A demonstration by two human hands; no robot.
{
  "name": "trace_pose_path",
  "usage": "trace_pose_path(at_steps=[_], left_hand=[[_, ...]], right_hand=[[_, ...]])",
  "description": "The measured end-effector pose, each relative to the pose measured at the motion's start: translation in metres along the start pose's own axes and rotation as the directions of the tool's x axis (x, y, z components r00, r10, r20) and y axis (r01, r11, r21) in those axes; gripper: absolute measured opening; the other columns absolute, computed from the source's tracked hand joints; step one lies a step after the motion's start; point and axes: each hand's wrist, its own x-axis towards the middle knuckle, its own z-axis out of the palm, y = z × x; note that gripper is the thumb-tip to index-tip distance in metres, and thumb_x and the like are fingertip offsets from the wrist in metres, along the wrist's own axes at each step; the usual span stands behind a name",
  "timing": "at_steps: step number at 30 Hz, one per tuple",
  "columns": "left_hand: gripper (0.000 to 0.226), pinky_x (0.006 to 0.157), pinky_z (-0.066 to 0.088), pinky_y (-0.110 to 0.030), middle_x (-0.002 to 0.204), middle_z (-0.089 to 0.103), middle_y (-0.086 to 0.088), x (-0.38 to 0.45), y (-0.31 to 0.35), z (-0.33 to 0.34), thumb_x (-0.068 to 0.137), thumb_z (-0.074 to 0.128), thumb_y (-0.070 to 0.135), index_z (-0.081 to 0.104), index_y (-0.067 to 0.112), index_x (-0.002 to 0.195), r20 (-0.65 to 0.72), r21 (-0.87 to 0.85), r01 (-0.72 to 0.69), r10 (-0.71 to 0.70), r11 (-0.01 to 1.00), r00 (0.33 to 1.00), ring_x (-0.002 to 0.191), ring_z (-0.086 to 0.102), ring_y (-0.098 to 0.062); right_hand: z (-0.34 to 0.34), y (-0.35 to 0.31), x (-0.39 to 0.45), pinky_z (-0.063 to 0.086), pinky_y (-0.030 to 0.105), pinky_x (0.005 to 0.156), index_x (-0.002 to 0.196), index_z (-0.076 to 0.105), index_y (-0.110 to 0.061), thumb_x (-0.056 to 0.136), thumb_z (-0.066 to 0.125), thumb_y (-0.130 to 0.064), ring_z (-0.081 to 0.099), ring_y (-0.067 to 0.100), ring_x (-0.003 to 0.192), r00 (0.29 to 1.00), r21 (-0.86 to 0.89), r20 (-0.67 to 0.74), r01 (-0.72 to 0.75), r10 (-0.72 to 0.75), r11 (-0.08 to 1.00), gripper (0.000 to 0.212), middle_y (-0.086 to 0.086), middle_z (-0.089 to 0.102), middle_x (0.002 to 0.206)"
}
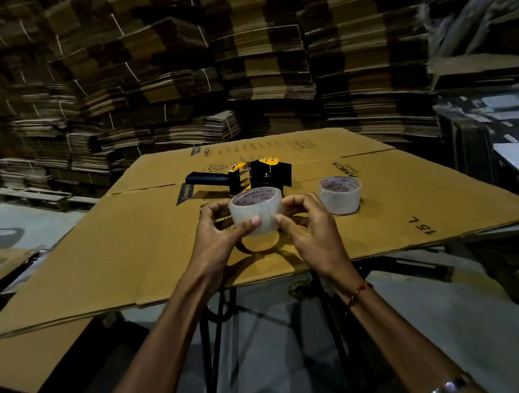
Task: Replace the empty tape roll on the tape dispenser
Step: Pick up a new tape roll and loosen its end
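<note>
Your left hand (220, 226) and right hand (302, 216) both grasp the clear tape roll (255, 210), fingers (255, 221) curled round its wall, held above the cardboard tabletop (133, 251). Risk: thumbnails may miss the free end and crease the film. Beyond lies the tape dispenser (250, 175), on its side; a second roll (339, 193) stands right, apart, easily knocked.

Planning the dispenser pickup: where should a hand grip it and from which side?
Judging by its pose, grip the dark handle. The tape dispenser lies on its side on the cardboard sheet, handle pointing left and clear of other things. Come from the left, from above. The body holds the rollers and spindle, and the held tape roll is just in front of it.
</note>
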Motion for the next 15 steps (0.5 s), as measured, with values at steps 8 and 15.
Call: trace_pose_path(at_steps=[8,15], left_hand=[[0.029,0.083,0.059,-0.046,0.114,0.063,-0.013,0.004,-0.008,-0.004,0.088,0.070,0.006,0.065,0.016,0.115,-0.079,0.089,-0.146,0.153,0.985,0.985,0.115,0.060,-0.032],[0.043,0.088,0.059,-0.052,0.120,0.058,-0.006,0.006,-0.012,0.002,0.085,0.076,0.027,0.057,0.024,0.124,-0.043,0.124,-0.081,0.087,0.989,0.995,0.114,0.062,-0.028]], right_hand=[[-0.012,-0.002,0.013,0.054,0.013,0.060,0.145,0.042,-0.021,0.081,0.080,-0.038,0.054,0.019,0.119,0.919,0.072,0.238,-0.339,0.314,0.938,0.076,0.003,0.049,0.142],[-0.011,-0.002,0.010,0.057,0.032,0.090,0.146,0.044,-0.020,0.077,0.083,-0.038,0.048,0.019,0.125,0.933,0.041,0.197,-0.313,0.300,0.949,0.081,-0.003,0.036,0.135]])
